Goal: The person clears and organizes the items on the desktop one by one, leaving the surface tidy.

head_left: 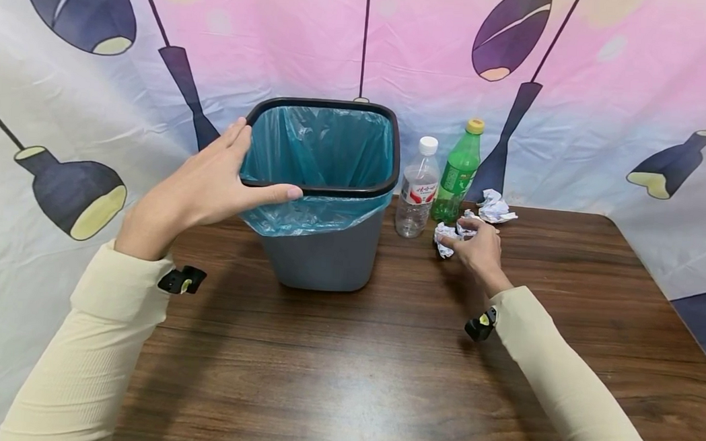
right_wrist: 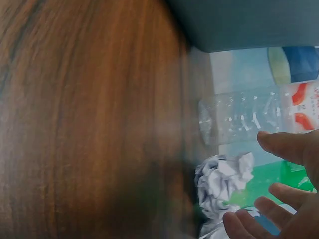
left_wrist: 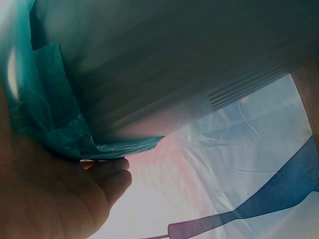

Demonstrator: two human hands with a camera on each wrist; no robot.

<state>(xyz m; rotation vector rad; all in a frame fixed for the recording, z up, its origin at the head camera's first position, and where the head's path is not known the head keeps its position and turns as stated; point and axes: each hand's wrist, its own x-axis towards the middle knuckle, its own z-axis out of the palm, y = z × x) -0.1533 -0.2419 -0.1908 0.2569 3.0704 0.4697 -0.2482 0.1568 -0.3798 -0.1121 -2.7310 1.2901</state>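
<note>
Poised with the right hand at a crumpled white paper ball, just ahead and to its left.
Keeping thumb and fingers spread on the right, pinching nothing visibly; cannot tell touching from hovering. No clear long axis to the paper ball, rounded and irregular, on the brown wood-grain table. Resting the left hand, also spread, at the black rim of a tapered grey plastic bin, thumb along the front, fingers along the left side; well apart from the paper ball, so much the farther hand. Between the hands, the bin, with a translucent teal plastic liner. Behind the paper ball, a green plastic bottle with yellow cap; behind and left, a clear plastic bottle with white cap, both upright. Beyond the right hand, another crumpled white paper lump.
</note>
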